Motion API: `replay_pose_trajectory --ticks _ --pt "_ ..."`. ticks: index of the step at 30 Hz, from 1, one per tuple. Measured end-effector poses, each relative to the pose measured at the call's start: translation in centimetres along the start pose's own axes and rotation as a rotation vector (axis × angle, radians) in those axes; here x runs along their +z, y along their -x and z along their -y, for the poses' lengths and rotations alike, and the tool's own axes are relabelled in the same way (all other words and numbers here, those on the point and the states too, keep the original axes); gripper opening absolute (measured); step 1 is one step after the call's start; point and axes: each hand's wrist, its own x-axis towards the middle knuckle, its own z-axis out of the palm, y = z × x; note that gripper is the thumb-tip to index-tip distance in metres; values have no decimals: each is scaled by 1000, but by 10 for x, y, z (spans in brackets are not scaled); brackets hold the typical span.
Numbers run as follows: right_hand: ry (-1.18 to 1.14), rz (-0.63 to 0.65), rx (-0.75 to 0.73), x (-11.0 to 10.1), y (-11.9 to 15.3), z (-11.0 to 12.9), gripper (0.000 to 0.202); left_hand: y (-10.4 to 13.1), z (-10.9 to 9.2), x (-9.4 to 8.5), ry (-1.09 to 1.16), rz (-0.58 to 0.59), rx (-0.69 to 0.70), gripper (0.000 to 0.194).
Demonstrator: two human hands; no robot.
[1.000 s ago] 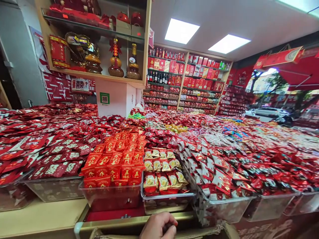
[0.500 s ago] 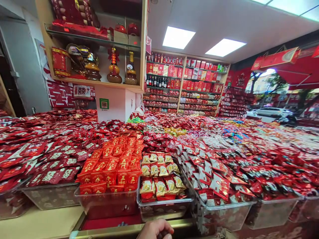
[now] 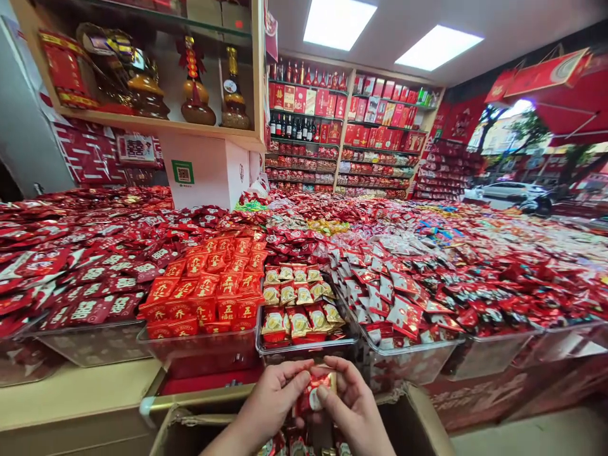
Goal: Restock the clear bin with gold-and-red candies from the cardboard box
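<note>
My left hand (image 3: 270, 398) and my right hand (image 3: 352, 400) meet at the bottom centre, both gripping a small red and gold sweet packet (image 3: 315, 389) between the fingertips. They hover over an open cardboard box (image 3: 420, 413) with more packets inside. Just beyond stands a clear bin (image 3: 304, 347) of matching gold-faced packets.
Clear bins of red packets (image 3: 199, 297) cover a wide counter. A bin of red and white packets (image 3: 408, 345) is to the right. Wall shelves (image 3: 351, 120) hold red boxes and bottles. A pale wooden ledge (image 3: 71, 389) runs at lower left. A street shows at far right.
The view has tipped down. Earlier only one closed hand showed at the bottom edge; now both hands are up together, holding a packet over the box.
</note>
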Motion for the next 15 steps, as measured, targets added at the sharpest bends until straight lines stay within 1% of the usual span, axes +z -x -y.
replay_pose_trajectory --ticks 2,4,7,10,12,14,15 --pt "30 -47 14 -4 0 -3 40 -1 3 0 -4 -38 -9 51" --pt "50 -54 32 -10 -1 -6 35 -1 5 1 -13 -64 -1 48" --pt "13 -59 43 -18 -2 -12 31 1 6 4 -40 -73 33 42" --pt "44 -102 -18 -24 -2 -20 30 3 5 6 -70 -64 41 45" --pt "152 -157 -155 -25 -2 -26 26 3 5 6 -103 -26 12 49" --pt "307 -175 -395 -26 -3 -31 17 1 6 4 -148 32 -25 48" --pt "385 -150 -526 -26 -3 -33 12 0 7 2 -159 50 -39 47"
